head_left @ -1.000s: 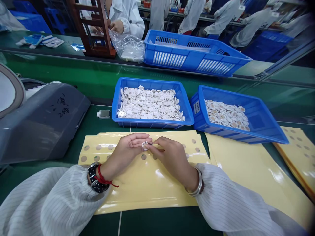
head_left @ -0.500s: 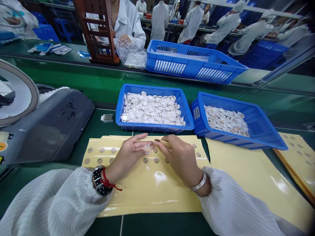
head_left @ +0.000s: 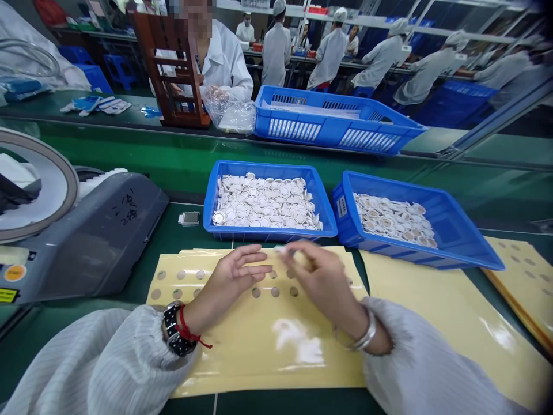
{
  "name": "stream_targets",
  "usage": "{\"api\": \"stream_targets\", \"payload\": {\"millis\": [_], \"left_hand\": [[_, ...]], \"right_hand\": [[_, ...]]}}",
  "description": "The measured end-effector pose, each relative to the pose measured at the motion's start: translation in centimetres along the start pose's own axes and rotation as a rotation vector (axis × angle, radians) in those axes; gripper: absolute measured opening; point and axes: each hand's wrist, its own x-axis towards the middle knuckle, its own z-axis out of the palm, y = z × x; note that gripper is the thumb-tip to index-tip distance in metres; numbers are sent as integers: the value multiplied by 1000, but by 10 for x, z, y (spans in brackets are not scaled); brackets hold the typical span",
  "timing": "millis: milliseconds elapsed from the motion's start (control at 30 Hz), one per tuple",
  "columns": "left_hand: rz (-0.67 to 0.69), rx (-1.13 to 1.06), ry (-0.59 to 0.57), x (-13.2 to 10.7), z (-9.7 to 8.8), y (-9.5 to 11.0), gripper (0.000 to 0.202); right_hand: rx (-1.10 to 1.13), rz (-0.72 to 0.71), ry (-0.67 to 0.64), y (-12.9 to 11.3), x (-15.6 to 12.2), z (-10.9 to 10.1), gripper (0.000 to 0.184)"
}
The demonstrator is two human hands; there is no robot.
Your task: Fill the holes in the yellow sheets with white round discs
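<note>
My left hand [head_left: 235, 271] hovers over a yellow backing sheet [head_left: 259, 340] dotted with round grey stickers. Its fingers are spread and nothing is in them. Just to its right is my right hand [head_left: 322, 276], blurred by motion, its fingertips pinched on a small white round part [head_left: 280, 249]. Behind the hands a blue tray [head_left: 268, 235] holds several white ring-shaped parts. Beside it on the right, a second blue tray [head_left: 410, 253] holds several similar parts with tan centres.
A grey machine [head_left: 99, 236] with a round reel takes up the left side. A small chip [head_left: 189, 218] lies near the middle tray. More yellow sheets [head_left: 436, 317] lie to the right. Across the belt are a large blue basket [head_left: 332, 124], a wooden rack [head_left: 173, 75], a plastic bag [head_left: 228, 112] and seated workers.
The small white part has passed from my left fingertips to my right hand, which is lifting away toward the trays. My left hand has opened. The view has tilted up slightly.
</note>
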Motion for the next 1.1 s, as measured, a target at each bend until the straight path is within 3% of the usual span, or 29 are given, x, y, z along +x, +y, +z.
{"api": "stream_targets", "payload": {"millis": [67, 133, 200, 267, 333, 400, 467, 500, 567, 667, 800, 933, 1100], "left_hand": [[-16, 49, -7, -1, 1, 1, 35], [-21, 131, -42, -5, 3, 3, 29], [43, 252, -116, -11, 6, 10, 26], [230, 465, -180, -14, 8, 22, 24], [504, 762, -169, -10, 7, 40, 25], [722, 1061, -80, 5, 2, 59, 27], [730, 1316, -13, 30, -7, 75, 28], [667, 1418, -7, 44, -12, 81, 28], [499, 1541, -88, 73, -18, 87, 52], [476, 1585, -208, 104, -20, 87, 71], [475, 1613, -256, 113, -13, 83, 56], [438, 1533, -199, 110, -7, 85, 49], [410, 1368, -116, 120, -9, 95, 46]], "right_hand": [[-241, 10, 232, 12, 15, -33, 18], [-585, 91, 283, 25, 29, -66, 23], [-718, 212, 189, 35, 38, -88, 30], [-601, 290, 16, 34, 41, -93, 25], [-354, 300, -264, 25, 37, -83, 25], [-142, 250, -593, 12, 28, -64, 26], [-71, 172, -808, 0, 16, -44, 25], [-93, 147, -845, -4, 10, -35, 27], [-167, 129, -865, -8, -2, -22, 33], [-218, 169, -796, -6, -17, -11, 35], [-165, 241, -701, -4, -24, -5, 33], [-173, 307, -678, -4, -22, -1, 36], [-149, 249, -652, 1, -20, 1, 34]]}}
